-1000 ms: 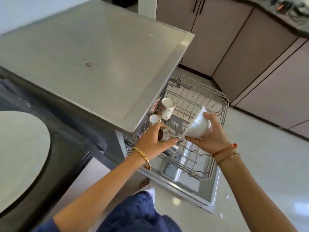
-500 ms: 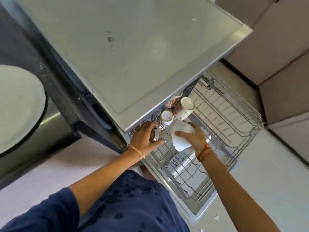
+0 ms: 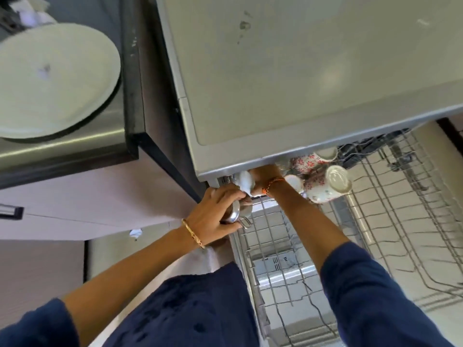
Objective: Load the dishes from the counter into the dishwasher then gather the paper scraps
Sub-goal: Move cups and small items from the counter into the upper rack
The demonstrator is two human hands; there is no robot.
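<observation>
Your left hand point(image 3: 217, 211) curls round a small steel cup point(image 3: 236, 214) at the near corner of the dishwasher rack point(image 3: 375, 246), fingers point(image 3: 231, 196) wrapped over the cup's rim and thumb along its lower side. The cup's wire handle sticks out just below your thumb, toward the rack. A gold bangle point(image 3: 193, 233) sits on that wrist.

Just beyond those fingers, your right hand point(image 3: 263, 177) reaches under the front edge of the dishwasher top point(image 3: 300, 83), gripping a white bowl point(image 3: 246, 182). The bowl shows only as a white patch between your two hands, touching the left fingertips; the right fingers are mostly hidden under the edge, so how far they curl cannot be told. An orange thread band point(image 3: 271, 185) circles that wrist.

To the right of your right hand, flowered cups point(image 3: 325, 184) lie tipped in the rack, one cup's base facing up. The rest of the wire rack stretches out over the open door.

Well left of your left hand, a scrap of paper point(image 3: 136, 232) lies on the floor. Farther off on that side, a large white plate point(image 3: 55, 78) rests on the counter point(image 3: 75, 149).
</observation>
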